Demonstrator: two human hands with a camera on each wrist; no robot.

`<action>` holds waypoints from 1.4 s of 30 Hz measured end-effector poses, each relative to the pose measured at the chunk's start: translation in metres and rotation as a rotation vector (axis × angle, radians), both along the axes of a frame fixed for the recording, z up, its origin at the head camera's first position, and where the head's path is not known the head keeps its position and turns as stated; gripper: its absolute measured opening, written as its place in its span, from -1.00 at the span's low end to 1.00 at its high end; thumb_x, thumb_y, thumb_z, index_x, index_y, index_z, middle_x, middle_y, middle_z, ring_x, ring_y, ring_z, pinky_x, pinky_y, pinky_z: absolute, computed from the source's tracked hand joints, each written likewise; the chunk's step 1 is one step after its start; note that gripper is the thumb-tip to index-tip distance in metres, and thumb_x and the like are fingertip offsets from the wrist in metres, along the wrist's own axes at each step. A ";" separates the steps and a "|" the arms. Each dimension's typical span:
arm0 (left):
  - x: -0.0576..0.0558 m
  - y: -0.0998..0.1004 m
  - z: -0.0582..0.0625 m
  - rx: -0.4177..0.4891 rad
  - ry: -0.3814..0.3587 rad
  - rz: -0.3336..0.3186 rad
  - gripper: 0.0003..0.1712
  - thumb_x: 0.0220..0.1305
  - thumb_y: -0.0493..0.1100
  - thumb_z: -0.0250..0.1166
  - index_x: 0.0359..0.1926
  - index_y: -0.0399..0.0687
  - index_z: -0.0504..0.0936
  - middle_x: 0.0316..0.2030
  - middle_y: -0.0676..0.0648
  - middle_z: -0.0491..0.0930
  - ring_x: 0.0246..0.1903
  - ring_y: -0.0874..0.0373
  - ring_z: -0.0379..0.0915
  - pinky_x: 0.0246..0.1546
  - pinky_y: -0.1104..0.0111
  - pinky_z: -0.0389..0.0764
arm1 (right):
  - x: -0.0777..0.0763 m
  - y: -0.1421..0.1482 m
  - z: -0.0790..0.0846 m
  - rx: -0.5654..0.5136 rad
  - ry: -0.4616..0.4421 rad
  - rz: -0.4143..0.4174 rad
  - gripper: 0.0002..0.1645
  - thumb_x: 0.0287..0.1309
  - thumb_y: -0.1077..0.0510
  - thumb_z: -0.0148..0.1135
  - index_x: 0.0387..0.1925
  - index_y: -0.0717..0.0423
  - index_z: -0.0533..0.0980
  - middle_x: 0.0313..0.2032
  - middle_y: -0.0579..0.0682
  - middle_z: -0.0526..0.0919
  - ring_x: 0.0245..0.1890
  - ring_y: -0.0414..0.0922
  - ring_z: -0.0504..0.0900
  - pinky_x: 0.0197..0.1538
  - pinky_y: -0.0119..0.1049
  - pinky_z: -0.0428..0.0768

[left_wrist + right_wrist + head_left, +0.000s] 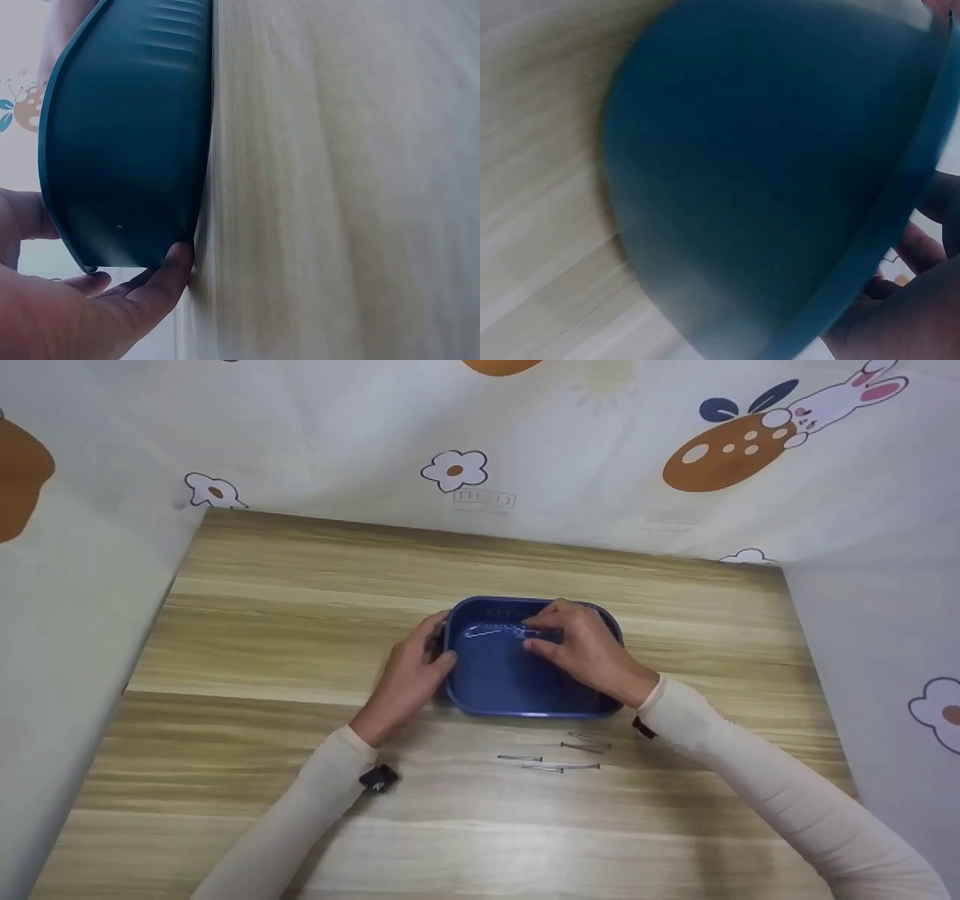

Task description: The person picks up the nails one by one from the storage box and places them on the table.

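Observation:
My left hand (409, 671) grips the left end of a blue rectangular bin (517, 682), thumb over the rim and fingers along the outside wall. In the left wrist view its fingertips (178, 255) reach low on the bin's end, close to the table. Over the right half of the bin is my right hand (589, 649), its thumb and index fingertips apart above the inside. Shiny marks show on the bin floor beside them. In front of the bin, several thin metal nails (520, 758) lie loose on the wood.
The bin stands on a wood-grain table (262, 660). A pale cloth (337, 435) printed with flowers, orange shapes and a rabbit hangs behind the table and at its sides. A black strap piece (379, 778) shows at the left wrist.

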State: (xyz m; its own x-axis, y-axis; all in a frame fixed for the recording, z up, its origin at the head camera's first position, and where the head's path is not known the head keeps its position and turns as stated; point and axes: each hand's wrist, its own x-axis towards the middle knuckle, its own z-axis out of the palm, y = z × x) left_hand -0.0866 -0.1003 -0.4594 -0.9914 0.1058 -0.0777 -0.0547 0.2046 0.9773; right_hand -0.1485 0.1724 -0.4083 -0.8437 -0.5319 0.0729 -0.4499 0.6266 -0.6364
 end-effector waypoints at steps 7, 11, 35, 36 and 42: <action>0.000 0.001 0.000 -0.001 0.008 0.006 -0.29 0.50 -0.33 0.23 0.63 -0.14 0.40 0.44 -0.22 0.57 0.49 -0.08 0.45 0.54 0.07 0.48 | -0.009 -0.006 -0.004 0.040 -0.015 0.065 -0.63 0.33 0.23 0.56 0.10 0.32 0.78 -0.08 0.19 0.82 -0.11 0.02 0.76 -0.07 -0.06 0.77; 0.000 0.000 -0.001 -0.001 0.008 0.001 -0.28 0.50 -0.34 0.23 0.63 -0.14 0.39 0.46 -0.23 0.56 0.49 -0.08 0.44 0.54 0.08 0.48 | -0.014 -0.011 -0.006 0.073 -0.043 0.086 -0.62 0.36 0.21 0.54 0.13 0.30 0.77 -0.06 0.19 0.83 -0.13 -0.01 0.76 -0.09 -0.10 0.79; -0.002 0.000 -0.002 0.000 0.039 0.009 -0.28 0.45 -0.39 0.24 0.61 -0.19 0.42 0.41 -0.29 0.59 0.48 -0.13 0.47 0.55 0.07 0.47 | -0.023 -0.026 0.008 0.165 -0.076 0.197 -0.70 0.41 0.22 0.49 0.10 0.24 0.80 0.00 0.14 0.86 -0.11 -0.09 0.80 -0.02 -0.08 0.82; -0.003 0.000 -0.002 -0.003 0.039 0.008 -0.28 0.45 -0.38 0.24 0.60 -0.19 0.42 0.41 -0.29 0.59 0.48 -0.13 0.46 0.55 0.07 0.46 | -0.024 -0.026 0.009 0.170 -0.079 0.199 -0.70 0.41 0.23 0.49 0.10 0.25 0.80 0.01 0.14 0.86 -0.10 -0.09 0.80 -0.01 -0.08 0.82; -0.003 0.000 -0.002 -0.012 0.028 0.006 -0.29 0.47 -0.37 0.23 0.61 -0.19 0.42 0.43 -0.29 0.57 0.49 -0.13 0.46 0.54 0.09 0.47 | -0.026 -0.033 0.012 0.183 -0.063 0.225 -0.73 0.40 0.23 0.49 0.06 0.25 0.81 -0.03 0.14 0.87 -0.14 -0.07 0.80 -0.03 -0.08 0.80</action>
